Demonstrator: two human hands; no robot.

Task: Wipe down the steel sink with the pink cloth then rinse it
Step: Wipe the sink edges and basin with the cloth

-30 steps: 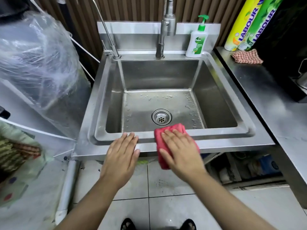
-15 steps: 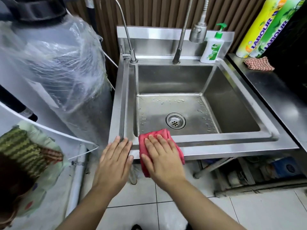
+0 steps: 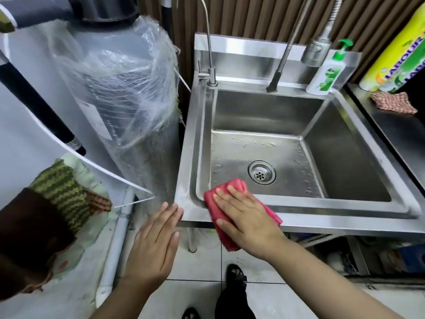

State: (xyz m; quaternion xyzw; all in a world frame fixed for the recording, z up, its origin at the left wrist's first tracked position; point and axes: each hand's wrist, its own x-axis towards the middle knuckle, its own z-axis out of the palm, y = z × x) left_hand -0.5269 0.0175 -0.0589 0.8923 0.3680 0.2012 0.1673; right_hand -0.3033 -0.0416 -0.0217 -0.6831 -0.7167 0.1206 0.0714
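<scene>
Pressing flat, the right hand (image 3: 243, 215) pins the cloth (image 3: 231, 187) to the front rim of the sink (image 3: 333, 218) at its front-left corner. The fingers are straight and close together, not curled round the fabric, and part of the cloth hangs over the front edge. The left hand (image 3: 154, 242) is flat and holds nothing, its fingertips at the outer edge of that same corner; whether they touch the steel I cannot tell.

Over the last 1 second the cloth has slid left along the front rim, from in front of the drain (image 3: 261, 172) to the corner, and the left hand has come off the rim to make way. So 1 pass over the left half of the front rim looks done. I judge the wiping to be at an early stage. The other 3 rims and the basin appear to lie ahead, and droplets dot the basin floor. No water runs from the tap (image 3: 279, 65), so rinsing has not begun. A turn up the left rim seems the likely next stroke.
</scene>
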